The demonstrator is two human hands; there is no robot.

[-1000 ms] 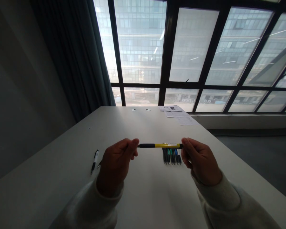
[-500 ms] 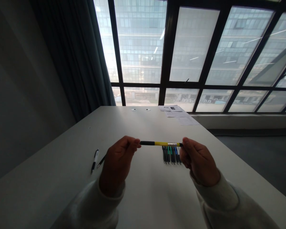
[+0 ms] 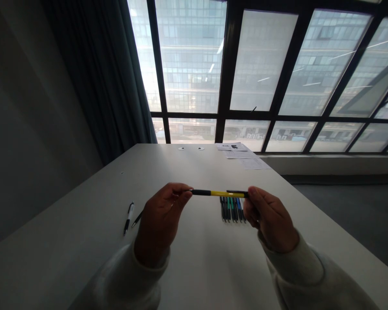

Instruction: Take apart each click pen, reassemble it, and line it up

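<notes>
I hold a yellow and black pen (image 3: pixel 218 193) level above the white table (image 3: pixel 84 232), one end in each hand. My left hand (image 3: pixel 161 221) pinches the black tip end with closed fingers. My right hand (image 3: pixel 270 219) pinches the clip end, fingers closed too. Below the pen, a neat row of several pens (image 3: pixel 233 210) in black, green and blue lies on the table, just left of my right hand.
A white and black pen (image 3: pixel 128 218) and a dark pen (image 3: pixel 137 218) lie on the table left of my left hand. Sheets of paper (image 3: pixel 242 156) rest at the far edge by the window. A dark curtain (image 3: pixel 106 77) hangs at the left.
The pen has been lifted slightly and turned about its length; its dark clip now shows on top. My left thumb and fingers have shifted at the tip end.
</notes>
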